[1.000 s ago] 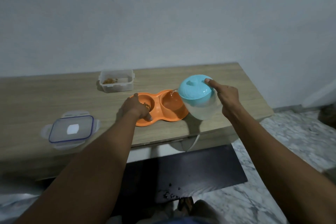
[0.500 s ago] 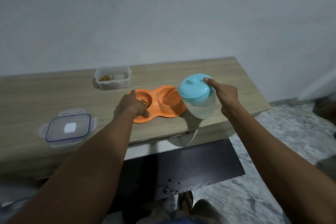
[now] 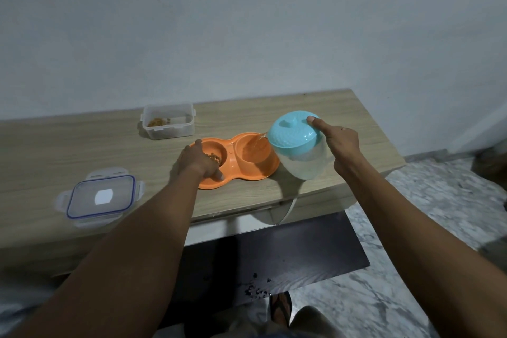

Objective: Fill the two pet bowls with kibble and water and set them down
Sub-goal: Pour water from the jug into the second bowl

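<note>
- The right hand (image 3: 343, 145) holds the water jug (image 3: 304, 164) tipped to the left, with the forefinger stretched over its turquoise lid (image 3: 290, 132) and the other fingers curled behind.
- The spout hangs just over the right compartment of the orange double bowl (image 3: 241, 173), which lies lengthwise left to right on the table (image 3: 82, 151). A thin stream of water (image 3: 256, 143) falls in.
- The left hand (image 3: 197, 160) grips the left rim, beside the kibble (image 3: 213, 157).

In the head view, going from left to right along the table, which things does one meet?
Container lid → clear kibble container → orange double bowl → jug → right hand.
</note>
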A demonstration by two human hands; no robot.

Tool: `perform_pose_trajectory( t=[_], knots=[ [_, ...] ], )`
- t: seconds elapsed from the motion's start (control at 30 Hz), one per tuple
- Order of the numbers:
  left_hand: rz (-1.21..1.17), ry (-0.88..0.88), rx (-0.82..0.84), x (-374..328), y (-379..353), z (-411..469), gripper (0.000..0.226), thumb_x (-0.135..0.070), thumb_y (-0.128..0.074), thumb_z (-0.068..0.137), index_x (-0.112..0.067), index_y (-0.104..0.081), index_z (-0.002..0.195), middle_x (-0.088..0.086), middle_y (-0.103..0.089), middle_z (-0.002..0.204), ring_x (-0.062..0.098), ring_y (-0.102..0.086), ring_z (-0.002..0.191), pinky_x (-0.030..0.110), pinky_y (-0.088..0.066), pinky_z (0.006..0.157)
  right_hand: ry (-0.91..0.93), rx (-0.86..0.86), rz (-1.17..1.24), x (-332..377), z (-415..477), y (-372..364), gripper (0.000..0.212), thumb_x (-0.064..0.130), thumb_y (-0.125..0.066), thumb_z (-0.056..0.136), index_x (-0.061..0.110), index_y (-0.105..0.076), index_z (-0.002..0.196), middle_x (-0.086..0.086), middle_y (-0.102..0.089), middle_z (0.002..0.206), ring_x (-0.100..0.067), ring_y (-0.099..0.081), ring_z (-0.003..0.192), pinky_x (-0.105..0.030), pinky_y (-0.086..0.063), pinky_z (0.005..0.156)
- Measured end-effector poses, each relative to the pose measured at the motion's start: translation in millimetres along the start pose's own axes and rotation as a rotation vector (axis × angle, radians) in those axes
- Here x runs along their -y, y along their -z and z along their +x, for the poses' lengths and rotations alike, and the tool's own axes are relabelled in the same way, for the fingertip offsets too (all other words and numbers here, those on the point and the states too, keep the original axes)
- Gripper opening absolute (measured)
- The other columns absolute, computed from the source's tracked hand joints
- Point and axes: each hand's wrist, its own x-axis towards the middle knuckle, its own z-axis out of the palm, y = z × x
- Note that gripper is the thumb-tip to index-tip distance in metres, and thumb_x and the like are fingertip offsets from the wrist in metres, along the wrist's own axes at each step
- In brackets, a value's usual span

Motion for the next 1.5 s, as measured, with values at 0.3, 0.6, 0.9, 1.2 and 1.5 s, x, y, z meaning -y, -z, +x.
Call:
perform_pose_trajectory(
  t=[0.3,0.6,0.9,1.2,1.5],
  knots=[
    [0.015,0.000,0.011,-1,0,1,0.140,-0.032,-0.098,0.043,-0.029,-0.015,0.156,0.007,-0.030,0.158,0.034,-0.033,0.143,0.054,-0.042,0.106,0.017,0.016,-0.001,8,-2,1,0.049,0.042,-0.090,0.069,0.009,-0.069,0.098,-0.006,-0.056,0.088,-0.017,-0.051,0.076,-0.032,-0.041,0.061],
    [0.020,-0.001,0.010,-1,1,1,0.142,-0.032,-0.098,0.041,-0.029,-0.015,0.156,0.007,-0.030,0.158,0.034,-0.032,0.144,0.054,-0.041,0.106,0.027,0.030,-0.022,13,0,2,0.058,0.043,-0.089,0.070,0.000,-0.071,0.104,-0.002,-0.058,0.084,-0.020,-0.053,0.085,-0.033,-0.042,0.064],
    [0.026,0.001,0.019,-2,0,1,0.141,-0.030,-0.098,0.045,-0.028,-0.012,0.157,0.008,-0.026,0.160,0.034,-0.028,0.146,0.053,-0.038,0.109,0.033,0.058,-0.022,19,-4,1,0.051,0.041,-0.088,0.073,0.002,-0.066,0.097,0.001,-0.060,0.084,-0.015,-0.054,0.081,-0.030,-0.042,0.063],
    [0.031,0.013,0.016,-2,0,1,0.142,-0.031,-0.097,0.042,-0.030,-0.013,0.157,0.007,-0.025,0.160,0.034,-0.029,0.146,0.055,-0.040,0.107,0.060,0.067,-0.021,19,1,1,0.045,0.042,-0.090,0.070,0.009,-0.060,0.080,-0.001,-0.059,0.079,-0.013,-0.054,0.073,-0.032,-0.043,0.062],
    [0.048,0.010,0.016,-5,1,-1,0.140,-0.030,-0.098,0.046,-0.027,-0.013,0.157,0.009,-0.026,0.160,0.034,-0.028,0.146,0.054,-0.039,0.109,0.072,0.075,-0.022,17,2,4,0.045,0.041,-0.089,0.070,0.011,-0.061,0.088,-0.003,-0.060,0.083,-0.014,-0.054,0.075,-0.032,-0.043,0.064]
  ],
)
